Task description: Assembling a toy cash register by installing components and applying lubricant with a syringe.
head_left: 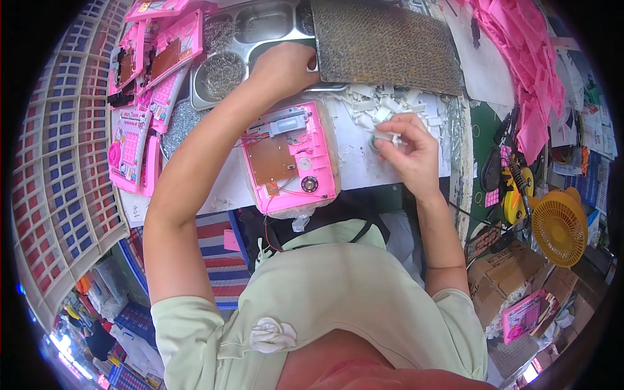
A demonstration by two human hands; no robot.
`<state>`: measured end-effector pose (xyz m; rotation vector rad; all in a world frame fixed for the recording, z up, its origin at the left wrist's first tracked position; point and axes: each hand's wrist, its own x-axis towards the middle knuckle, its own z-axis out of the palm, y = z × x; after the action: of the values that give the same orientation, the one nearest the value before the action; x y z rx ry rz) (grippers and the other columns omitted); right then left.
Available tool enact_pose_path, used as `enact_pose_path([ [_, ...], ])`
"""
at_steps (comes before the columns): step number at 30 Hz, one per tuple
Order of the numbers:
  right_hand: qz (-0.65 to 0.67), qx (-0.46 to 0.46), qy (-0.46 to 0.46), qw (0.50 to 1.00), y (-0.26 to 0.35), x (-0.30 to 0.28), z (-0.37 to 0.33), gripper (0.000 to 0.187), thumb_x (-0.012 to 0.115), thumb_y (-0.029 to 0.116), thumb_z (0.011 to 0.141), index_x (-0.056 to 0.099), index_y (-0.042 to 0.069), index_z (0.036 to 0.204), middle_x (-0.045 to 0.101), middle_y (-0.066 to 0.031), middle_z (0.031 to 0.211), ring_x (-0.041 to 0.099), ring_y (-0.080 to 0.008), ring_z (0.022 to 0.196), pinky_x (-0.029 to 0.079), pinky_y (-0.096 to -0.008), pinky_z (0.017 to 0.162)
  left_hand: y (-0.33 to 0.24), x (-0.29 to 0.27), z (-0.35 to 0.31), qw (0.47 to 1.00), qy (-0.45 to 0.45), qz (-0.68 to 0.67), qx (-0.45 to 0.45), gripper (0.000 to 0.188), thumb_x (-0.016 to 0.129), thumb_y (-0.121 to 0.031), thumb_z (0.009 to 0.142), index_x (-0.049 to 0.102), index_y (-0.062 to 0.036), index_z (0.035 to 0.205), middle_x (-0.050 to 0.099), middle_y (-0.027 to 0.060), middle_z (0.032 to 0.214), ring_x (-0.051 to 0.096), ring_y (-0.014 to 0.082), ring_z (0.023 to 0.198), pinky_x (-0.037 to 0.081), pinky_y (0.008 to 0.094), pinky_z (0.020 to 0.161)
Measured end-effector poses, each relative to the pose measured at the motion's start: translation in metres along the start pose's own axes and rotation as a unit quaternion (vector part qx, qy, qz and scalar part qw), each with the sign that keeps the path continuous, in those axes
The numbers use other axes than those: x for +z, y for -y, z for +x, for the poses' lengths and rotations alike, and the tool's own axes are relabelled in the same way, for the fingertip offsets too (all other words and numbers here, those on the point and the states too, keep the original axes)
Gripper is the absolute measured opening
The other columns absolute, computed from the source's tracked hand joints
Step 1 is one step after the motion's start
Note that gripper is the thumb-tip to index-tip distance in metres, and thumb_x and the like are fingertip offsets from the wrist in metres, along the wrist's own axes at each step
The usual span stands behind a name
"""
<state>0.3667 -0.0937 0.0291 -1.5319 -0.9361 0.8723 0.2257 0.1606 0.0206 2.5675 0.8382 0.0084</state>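
Shirt cloth [338, 286], pale green with a white fabric flower [273, 333], lies nearest. Just beyond it, at the near edge of the worktable, is an opened pink case [322, 144], resting inner side up on a plastic-wrapped pad [286, 213]. Inside it show 1 brown circuit board [270, 161], 1 grey block [286, 125] and 1 round dark disc [310, 184], with thin red wires.

To the right of the case, the right hand [415, 149] pinches 1 small white piece [389, 136] between thumb and fingertips, just on the near side of a heap of white parts [370, 104]. Past the case, the left hand [283, 68] reaches into a metal tray [263, 23] at the edge of a rough brown sheet [390, 49]; its fingertips are hidden, so I cannot tell whether they grip anything. Small metal bits [222, 73] fill a compartment left of that wrist.

Farther left, more pink casings [130, 146] are stacked; at far right, pink sheets [520, 55] hang above a yellow fan [559, 227].
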Motion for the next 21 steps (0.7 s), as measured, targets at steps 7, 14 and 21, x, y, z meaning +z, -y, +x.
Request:
enact_pose_path([
  [7, 0.057, 0.049, 0.044, 0.996, 0.004, -0.008, -0.016, 0.032, 0.069, -0.010, 0.083, 0.068, -0.004, 0.115, 0.057, -0.0106, 0.122, 0.061, -0.0152, 0.103, 0.060, -0.0246, 0.077, 0.007, 0.003, 0.018, 0.999, 0.017, -0.033, -0.009, 0.028, 0.070, -0.027, 0.077, 0.071, -0.0027, 0.092, 0.072, 0.0167, 0.093, 0.068, 0.0386, 0.088, 0.054, 0.0451, 0.079],
  [14, 0.000, 0.020, 0.010, 1.000, -0.001, -0.007, -0.016, 0.023, 0.070, -0.006, 0.086, 0.068, -0.004, 0.108, 0.066, -0.0078, 0.104, 0.065, -0.0120, 0.090, 0.057, -0.0230, 0.072, 0.029, -0.006, -0.004, 0.965, -0.101, -0.220, -0.096, 0.021, 0.070, -0.014, 0.084, 0.069, -0.0011, 0.101, 0.070, 0.0068, 0.083, 0.068, 0.0149, 0.074, 0.052, 0.0301, 0.066],
  [21, 0.142, -0.005, -0.020, 0.990, 0.018, 0.010, -0.012, 0.017, 0.069, -0.006, 0.088, 0.068, -0.005, 0.104, 0.068, -0.0086, 0.098, 0.066, -0.0113, 0.077, 0.055, -0.0233, 0.065, -0.007, -0.026, -0.079, 0.925, -0.026, -0.377, -0.045, 0.016, 0.066, -0.007, 0.091, 0.067, 0.0003, 0.105, 0.069, 0.0024, 0.087, 0.063, 0.0073, 0.074, 0.052, 0.0225, 0.066],
])
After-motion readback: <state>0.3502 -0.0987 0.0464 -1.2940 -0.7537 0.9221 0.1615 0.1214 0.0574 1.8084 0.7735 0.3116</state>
